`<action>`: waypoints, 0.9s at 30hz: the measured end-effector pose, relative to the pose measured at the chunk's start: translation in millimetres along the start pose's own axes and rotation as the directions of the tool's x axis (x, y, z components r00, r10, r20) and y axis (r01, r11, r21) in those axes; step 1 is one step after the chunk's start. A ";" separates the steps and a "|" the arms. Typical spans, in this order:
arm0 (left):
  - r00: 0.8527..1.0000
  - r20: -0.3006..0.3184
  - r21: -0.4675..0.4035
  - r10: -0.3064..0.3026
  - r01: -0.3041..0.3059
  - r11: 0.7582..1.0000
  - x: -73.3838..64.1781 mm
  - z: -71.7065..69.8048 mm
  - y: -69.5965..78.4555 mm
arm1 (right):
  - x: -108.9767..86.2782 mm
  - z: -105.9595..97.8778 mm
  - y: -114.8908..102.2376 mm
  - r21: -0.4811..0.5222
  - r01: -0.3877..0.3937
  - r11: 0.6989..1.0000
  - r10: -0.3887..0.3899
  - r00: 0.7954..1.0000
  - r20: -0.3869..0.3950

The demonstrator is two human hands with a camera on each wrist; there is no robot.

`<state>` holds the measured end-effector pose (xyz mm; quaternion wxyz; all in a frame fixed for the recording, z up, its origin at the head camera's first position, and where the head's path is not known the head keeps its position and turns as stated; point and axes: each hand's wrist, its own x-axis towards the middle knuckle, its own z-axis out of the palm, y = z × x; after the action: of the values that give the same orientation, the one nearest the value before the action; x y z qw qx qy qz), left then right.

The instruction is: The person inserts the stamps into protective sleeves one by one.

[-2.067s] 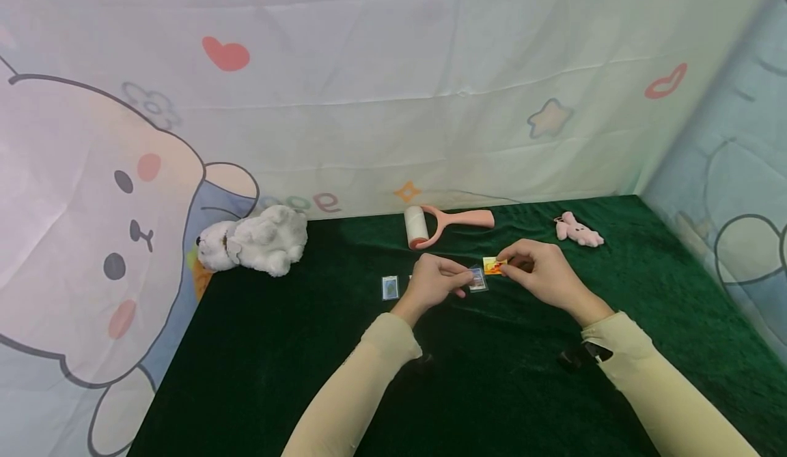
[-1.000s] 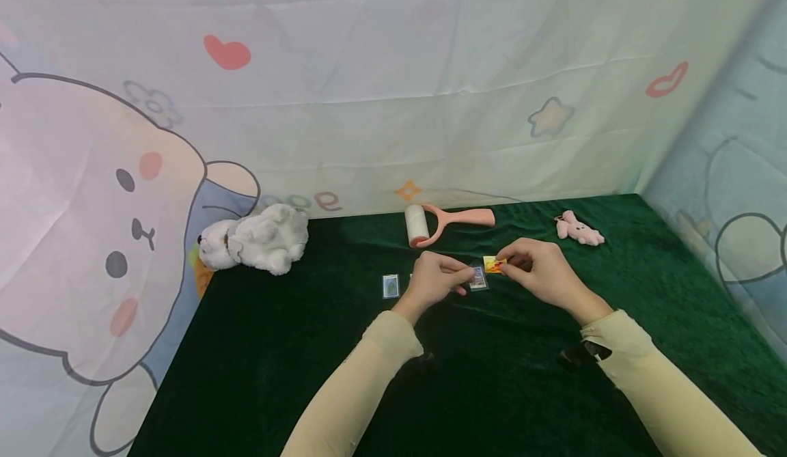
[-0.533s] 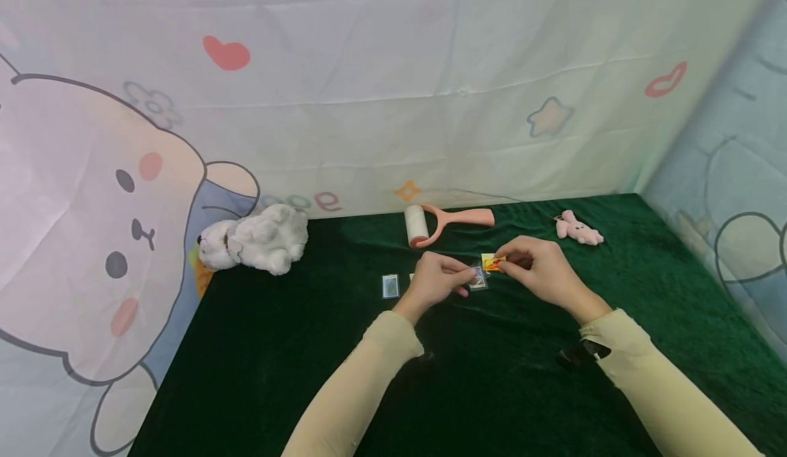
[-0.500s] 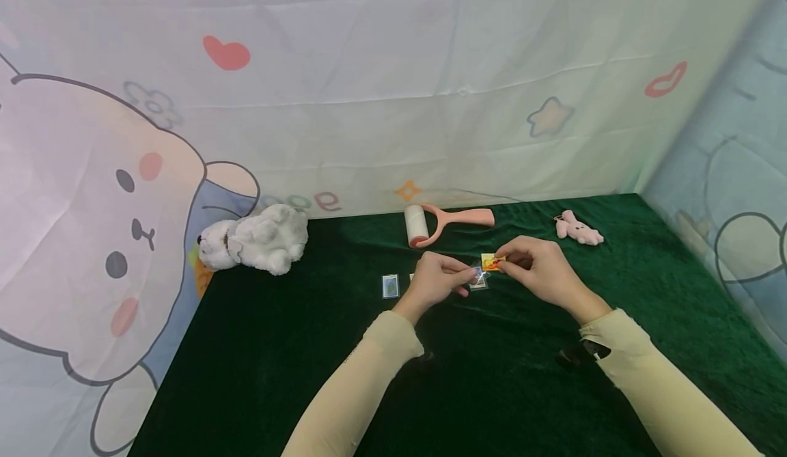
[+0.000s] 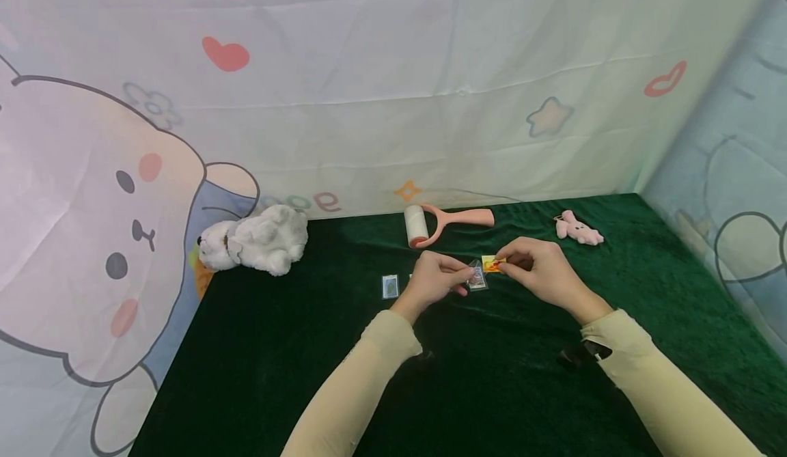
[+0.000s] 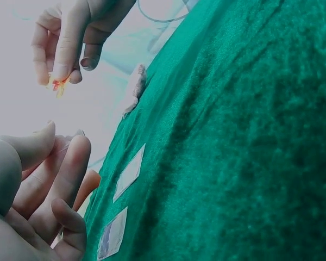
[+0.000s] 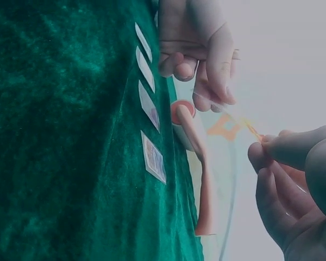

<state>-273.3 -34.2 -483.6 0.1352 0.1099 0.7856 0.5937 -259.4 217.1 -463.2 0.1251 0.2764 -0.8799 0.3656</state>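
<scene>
In the head view my left hand [image 5: 433, 281] and right hand [image 5: 541, 272] face each other above the green cloth. A small yellow-and-orange card [image 5: 492, 264] is pinched between the right thumb and fingers. The left thumb and fingers pinch a thin clear plastic sleeve [image 7: 209, 99], which shows faintly in the right wrist view, its edge pointing at the yellow card. Below the hands, several small sleeved cards lie in a row; one card [image 5: 390, 287] shows left of the left hand, and another picture card [image 7: 154, 157] lies nearest the right hand. The left hand hides others in the head view.
Behind the hands lies a pink-handled lint roller [image 5: 468, 218] with a white roll. A white plush dog [image 5: 264, 240] lies at the left edge, and a small pink plush toy [image 5: 579, 229] at the back right. A printed cloth backdrop [image 5: 369, 136] rises behind the green cloth [image 5: 295, 348].
Both arms stay nearly in place. The clear sleeve has tilted slightly in the left fingers, and the yellow card has shifted a touch left toward it.
</scene>
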 end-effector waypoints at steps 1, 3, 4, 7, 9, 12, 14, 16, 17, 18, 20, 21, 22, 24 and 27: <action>1.000 0.002 0.000 0.000 0.000 1.000 -0.1 -0.1 0.0 | 0.2 0.1 0.0 0.002 0.000 1.000 0.000 1.000 -0.001; 1.000 0.003 -0.002 0.003 -0.003 1.000 -0.1 -0.1 -0.2 | 0.5 0.2 0.1 0.003 0.000 1.000 0.000 1.000 -0.003; 1.000 0.004 -0.003 0.006 -0.006 1.000 0.0 -0.1 -0.4 | 0.5 0.3 0.2 0.004 0.001 1.000 -0.001 1.000 -0.004; 1.000 0.002 -0.012 0.021 -0.021 1.000 0.5 -0.1 -1.2 | 0.7 0.0 0.0 0.004 0.002 1.000 -0.002 1.000 -0.006; 1.000 -0.004 -0.023 0.028 -0.028 0.999 0.6 -0.2 -1.6 | 0.6 -0.2 0.0 0.002 0.001 1.000 -0.001 1.000 -0.009; 0.999 -0.015 -0.042 0.030 -0.030 0.999 0.5 -0.2 -1.7 | 0.2 -0.5 -0.3 -0.003 -0.004 1.000 0.004 1.000 -0.010; 0.999 -0.018 -0.053 0.032 -0.033 0.998 0.2 -0.2 -1.6 | 0.0 -0.5 -0.6 -0.006 -0.007 1.000 0.007 1.000 -0.009; 0.999 -0.020 -0.061 0.034 -0.035 0.998 -0.1 0.0 -1.5 | -0.2 -0.7 -1.3 -0.005 -0.009 1.000 0.009 1.000 -0.007; 0.999 -0.021 -0.065 0.034 -0.035 0.997 -0.1 0.0 -1.5 | -0.2 -0.8 -1.7 -0.003 -0.010 1.000 0.010 1.000 -0.006; 0.999 -0.022 -0.068 0.033 -0.035 0.997 -0.1 0.1 -1.5 | -0.2 -0.9 -2.2 -0.003 -0.010 1.000 0.010 1.000 -0.005; 0.999 -0.027 -0.072 0.027 -0.028 0.997 0.1 0.3 -1.7 | -0.1 -1.1 -3.1 -0.005 -0.007 1.000 0.007 1.000 -0.005; 0.999 -0.029 -0.074 0.022 -0.024 0.997 0.2 0.4 -1.7 | 0.1 -1.2 -3.6 -0.004 -0.006 1.000 0.006 1.000 -0.005; 0.999 -0.031 -0.075 0.018 -0.020 0.997 0.4 0.5 -1.8 | 0.2 -1.2 -3.9 -0.005 -0.004 1.000 0.004 1.000 -0.006; 0.999 -0.037 -0.075 0.011 -0.014 0.997 0.5 0.7 -1.5 | 0.5 -1.2 -4.0 -0.008 0.000 1.000 0.000 1.000 -0.010; 0.999 -0.046 -0.080 0.003 -0.007 0.997 0.6 0.8 -1.2 | 0.8 -0.7 -3.1 -0.011 0.005 1.000 -0.005 1.000 -0.014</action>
<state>-273.6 -33.6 -484.9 0.1201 0.0929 0.7636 0.6275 -258.2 215.5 -460.6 0.1338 0.2752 -0.8804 0.3624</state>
